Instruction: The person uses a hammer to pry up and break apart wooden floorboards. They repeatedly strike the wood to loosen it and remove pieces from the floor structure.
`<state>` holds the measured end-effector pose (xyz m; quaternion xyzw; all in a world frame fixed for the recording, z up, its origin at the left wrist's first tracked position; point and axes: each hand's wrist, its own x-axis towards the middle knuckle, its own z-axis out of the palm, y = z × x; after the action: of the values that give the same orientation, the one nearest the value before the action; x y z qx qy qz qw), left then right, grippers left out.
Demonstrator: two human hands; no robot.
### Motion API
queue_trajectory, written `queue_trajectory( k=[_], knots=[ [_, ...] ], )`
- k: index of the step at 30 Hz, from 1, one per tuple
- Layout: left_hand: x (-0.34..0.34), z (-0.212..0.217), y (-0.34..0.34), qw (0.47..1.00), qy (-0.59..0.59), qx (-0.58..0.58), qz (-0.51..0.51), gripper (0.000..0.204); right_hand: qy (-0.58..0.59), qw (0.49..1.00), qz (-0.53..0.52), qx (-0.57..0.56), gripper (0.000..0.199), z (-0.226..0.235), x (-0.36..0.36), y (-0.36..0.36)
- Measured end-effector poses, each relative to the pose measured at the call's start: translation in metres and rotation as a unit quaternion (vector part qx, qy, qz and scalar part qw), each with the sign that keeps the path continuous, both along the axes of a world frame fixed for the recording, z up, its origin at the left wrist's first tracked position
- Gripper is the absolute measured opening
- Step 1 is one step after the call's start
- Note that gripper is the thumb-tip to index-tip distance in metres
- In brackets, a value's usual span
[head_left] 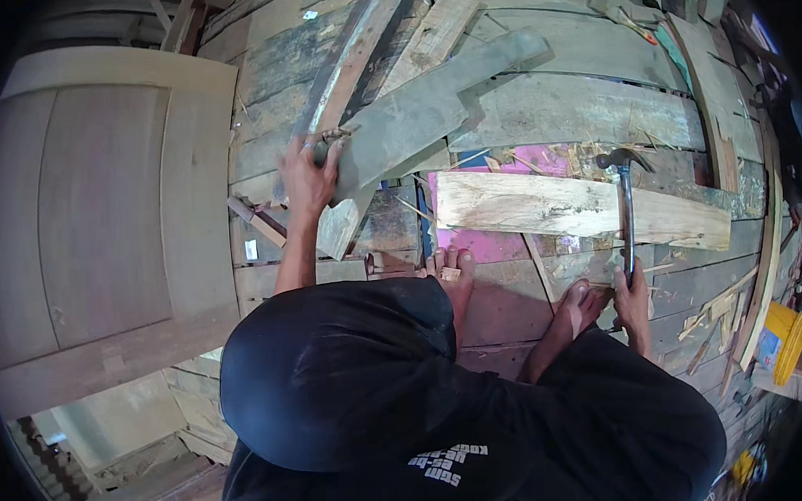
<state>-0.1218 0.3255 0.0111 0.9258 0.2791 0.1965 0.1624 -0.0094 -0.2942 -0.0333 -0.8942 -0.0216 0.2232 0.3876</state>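
My left hand (310, 175) is at the near left end of a notched grey board (412, 114), its fingers curled at the edge and slightly blurred. A small dark piece shows by the fingertips, too unclear to name. My right hand (633, 300) is closed round the lower handle of a claw hammer (626, 207), whose head points away from me. The hammer passes over a pale, rough plank (525, 203) lying crosswise in front of my feet. Beneath that plank is a pink sheet (482, 245).
A panelled wooden door or frame (108, 202) stands at the left. A long beam (354, 53) runs to the far edge beside the grey board. Wood splinters and offcuts (717, 311) litter the plank floor at right, near a yellow container (780, 339). My bare feet (454, 279) are close to the pale plank.
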Motion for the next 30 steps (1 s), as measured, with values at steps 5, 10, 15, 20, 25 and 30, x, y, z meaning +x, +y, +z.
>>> queue_trajectory(
  k=[5,10,15,20,25,30],
  knots=[
    [0.008,0.011,-0.01,1.0,0.013,0.013,-0.024,0.028,0.138,0.986,-0.078,0.041,0.032,0.015,-0.001,0.011],
    [0.029,0.025,-0.037,0.996,-0.057,0.042,-0.053,0.024,0.184,0.97,-0.118,0.105,0.032,0.025,0.002,0.03],
    [0.078,0.043,-0.105,0.981,-0.132,-0.046,-0.131,0.031,0.168,0.95,-0.161,0.207,0.032,0.06,0.007,0.043],
    [0.103,0.042,-0.169,0.97,-0.039,-0.164,-0.173,0.042,0.138,0.926,-0.102,0.335,0.04,0.112,0.029,0.028],
    [0.1,0.023,-0.177,0.948,-0.021,-0.284,-0.143,0.056,0.051,0.859,-0.053,0.506,0.062,0.134,0.076,0.016],
    [0.082,0.002,-0.18,0.951,-0.04,-0.257,-0.164,0.081,-0.128,0.958,-0.099,0.235,0.047,0.13,0.121,0.041]
  ],
)
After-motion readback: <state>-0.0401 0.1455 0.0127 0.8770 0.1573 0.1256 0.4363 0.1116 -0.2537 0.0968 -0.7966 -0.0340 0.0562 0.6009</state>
